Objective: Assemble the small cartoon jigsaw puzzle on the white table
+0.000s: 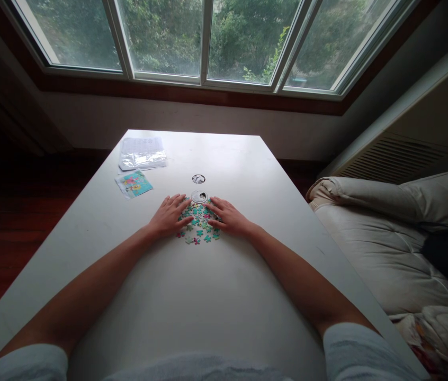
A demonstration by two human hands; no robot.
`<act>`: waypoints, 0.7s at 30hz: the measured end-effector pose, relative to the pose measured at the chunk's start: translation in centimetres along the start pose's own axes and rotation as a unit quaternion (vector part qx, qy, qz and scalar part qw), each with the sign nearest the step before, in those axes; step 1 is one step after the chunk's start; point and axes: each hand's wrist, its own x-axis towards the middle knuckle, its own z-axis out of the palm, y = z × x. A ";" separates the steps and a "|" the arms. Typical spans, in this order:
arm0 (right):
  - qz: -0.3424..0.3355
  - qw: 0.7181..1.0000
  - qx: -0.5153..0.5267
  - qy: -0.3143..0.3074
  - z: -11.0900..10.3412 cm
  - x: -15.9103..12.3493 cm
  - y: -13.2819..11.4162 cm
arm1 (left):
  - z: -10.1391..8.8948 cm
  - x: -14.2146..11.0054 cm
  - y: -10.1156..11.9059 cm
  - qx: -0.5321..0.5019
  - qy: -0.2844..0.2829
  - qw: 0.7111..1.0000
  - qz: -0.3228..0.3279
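Small jigsaw puzzle pieces [199,218] in teal, pink and pale colours lie loosely spread on the white table [192,296]. At the left side of the spread rests my left hand [169,215], palm down with fingers stretched out, touching the outer pieces. My right hand [230,216] mirrors it on the right side, also flat with its fingers apart. Neither hand holds anything; some pieces are hidden under the fingers. Just beyond the fingertips lies a round disc [199,197] with a dark-and-white picture, and a second round disc [198,179] sits farther off.
A colourful picture card [134,183] lies at the table's left, with a clear plastic bag over papers [143,153] behind it. A padded beige sofa [383,254] stands along the right side. Windows [164,39] rise beyond the far edge.
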 end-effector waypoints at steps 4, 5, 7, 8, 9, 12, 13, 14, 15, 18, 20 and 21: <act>0.019 0.999 -0.010 -0.024 -0.2 -0.2 -1.7 | 0.2 0.0 -0.3 -0.007 -0.034 0.999 0.026; 0.018 0.999 -0.013 -0.029 -0.2 -0.2 -2.1 | 0.1 -0.1 -0.4 -0.011 -0.042 0.999 0.033; 0.016 0.999 -0.019 -0.036 -0.1 -0.3 -2.7 | -0.2 -0.2 -0.5 -0.020 -0.057 0.997 0.044; 0.016 0.999 -0.023 -0.037 0.0 -0.3 -2.9 | -0.4 -0.2 -0.5 -0.025 -0.062 0.996 0.052; 0.016 0.999 -0.026 -0.036 0.0 -0.3 -3.0 | -0.5 -0.3 -0.5 -0.029 -0.066 0.995 0.062; 0.019 0.999 -0.035 -0.031 0.1 -0.2 -2.9 | -1.0 -0.4 -0.4 -0.035 -0.066 0.992 0.098; 0.020 0.999 -0.038 -0.029 0.1 -0.2 -2.8 | -1.1 -0.4 -0.3 -0.034 -0.064 0.992 0.106; 0.020 0.999 -0.039 -0.027 0.1 -0.1 -2.8 | -1.1 -0.4 -0.3 -0.034 -0.062 0.991 0.111; 0.021 0.999 -0.040 -0.023 0.1 -0.1 -2.9 | -1.1 -0.3 -0.2 -0.034 -0.059 0.991 0.113; 0.015 0.999 -0.041 -0.013 0.1 -0.1 -3.4 | -1.0 -0.3 -0.3 -0.034 -0.055 0.991 0.113; 0.003 0.999 -0.041 -0.008 0.1 -0.1 -3.9 | -1.0 -0.3 -0.3 -0.036 -0.054 0.991 0.115; -0.003 0.999 -0.041 -0.007 0.1 -0.1 -4.1 | -1.0 -0.3 -0.4 -0.037 -0.053 0.991 0.116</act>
